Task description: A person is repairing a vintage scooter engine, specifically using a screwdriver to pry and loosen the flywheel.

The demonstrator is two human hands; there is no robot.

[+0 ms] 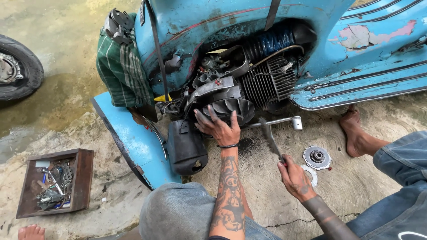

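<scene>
Concrete floor; left hand (221, 128) splayed on fan (231, 109), right hand (294, 178) gripping wrench (269, 135).

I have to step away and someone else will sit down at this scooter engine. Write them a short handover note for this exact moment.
Left hand: open, fingers spread flat on the finned flywheel fan of the exposed engine.
Right hand: shut on a flat metal tool, its tip pointing up toward the fan.
Things: the blue scooter lies on its side with the engine uncovered; the kick lever sticks out beside the tool. A round toothed disc and a flat ring lie on the concrete by the right hand. A wooden box of tools sits to the left.
Done: side cover off, parts laid out.
Left: fan still mounted.
</scene>
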